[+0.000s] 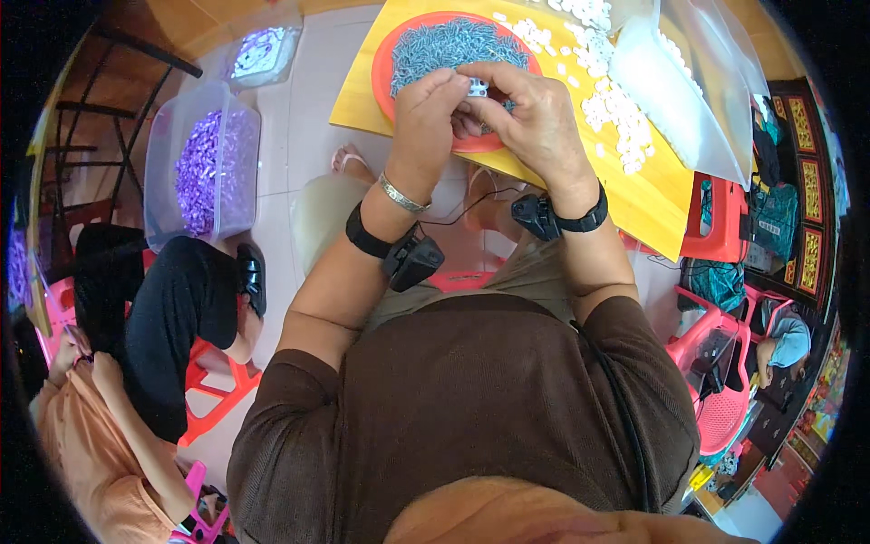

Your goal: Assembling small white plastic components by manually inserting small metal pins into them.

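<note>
My left hand [428,118] and my right hand [542,116] meet over the near part of a red basin [384,82]. Between their fingertips is a small white plastic piece [478,88] with dark spots, perhaps holes. Both hands are closed in a pinch on it, and the fingers cover much of it. Heaped in the basin are many small blue-grey screw-like pieces [444,45]. Loose white plastic pieces [621,122] lie scattered on the yellow table [662,213] to the right of my right hand.
A clear plastic bag or sheet [666,100] spreads over the table's right side. On the left floor stands a clear tub [240,172] of purple pieces. Another person [109,435] sits at the lower left, hands together. Red stools [720,218] and a pink chair [725,390] stand right.
</note>
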`<control>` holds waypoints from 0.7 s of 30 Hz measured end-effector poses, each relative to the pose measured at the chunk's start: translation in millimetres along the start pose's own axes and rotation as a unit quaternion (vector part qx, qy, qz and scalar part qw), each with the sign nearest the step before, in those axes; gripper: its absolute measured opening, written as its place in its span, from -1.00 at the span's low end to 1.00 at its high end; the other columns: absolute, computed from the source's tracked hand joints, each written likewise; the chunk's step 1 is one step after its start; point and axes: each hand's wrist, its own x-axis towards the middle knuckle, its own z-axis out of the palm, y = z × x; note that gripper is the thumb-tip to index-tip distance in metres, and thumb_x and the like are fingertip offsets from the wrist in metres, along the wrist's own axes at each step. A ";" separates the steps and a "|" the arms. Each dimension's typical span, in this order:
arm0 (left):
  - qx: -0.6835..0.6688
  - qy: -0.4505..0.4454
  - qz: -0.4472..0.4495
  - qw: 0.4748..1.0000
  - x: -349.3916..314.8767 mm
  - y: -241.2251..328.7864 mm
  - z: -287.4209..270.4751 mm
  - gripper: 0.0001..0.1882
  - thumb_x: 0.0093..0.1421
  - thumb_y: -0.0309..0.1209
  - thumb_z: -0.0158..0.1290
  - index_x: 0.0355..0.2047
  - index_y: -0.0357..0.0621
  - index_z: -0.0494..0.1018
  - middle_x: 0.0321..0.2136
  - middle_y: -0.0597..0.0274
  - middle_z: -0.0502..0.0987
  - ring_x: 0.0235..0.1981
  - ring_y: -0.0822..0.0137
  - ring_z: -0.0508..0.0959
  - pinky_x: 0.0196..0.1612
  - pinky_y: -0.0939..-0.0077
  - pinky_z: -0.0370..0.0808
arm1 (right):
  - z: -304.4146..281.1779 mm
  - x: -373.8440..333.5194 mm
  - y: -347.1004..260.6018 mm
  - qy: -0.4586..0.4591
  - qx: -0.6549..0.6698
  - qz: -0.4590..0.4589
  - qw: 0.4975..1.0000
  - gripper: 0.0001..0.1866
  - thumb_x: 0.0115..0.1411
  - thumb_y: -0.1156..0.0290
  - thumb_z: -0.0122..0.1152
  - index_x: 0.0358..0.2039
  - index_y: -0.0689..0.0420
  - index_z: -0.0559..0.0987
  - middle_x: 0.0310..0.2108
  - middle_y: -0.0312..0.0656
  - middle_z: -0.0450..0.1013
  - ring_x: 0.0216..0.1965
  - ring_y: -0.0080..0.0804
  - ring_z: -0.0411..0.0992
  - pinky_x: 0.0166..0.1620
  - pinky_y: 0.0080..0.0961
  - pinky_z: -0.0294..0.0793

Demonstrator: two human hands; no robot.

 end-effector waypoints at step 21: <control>0.066 0.017 0.050 0.996 -4.8 9.4 2.1 -0.75 0.21 -0.39 -0.12 -0.54 -0.27 0.41 -0.68 0.35 0.39 -0.66 0.59 0.34 -0.59 0.71 0.30 | 7.7 -1.3 4.5 0.047 -0.002 -0.062 0.997 -0.82 -0.02 0.41 0.25 -0.36 0.14 0.56 -0.49 -0.13 0.51 -0.49 -0.21 0.50 -0.42 -0.46 0.48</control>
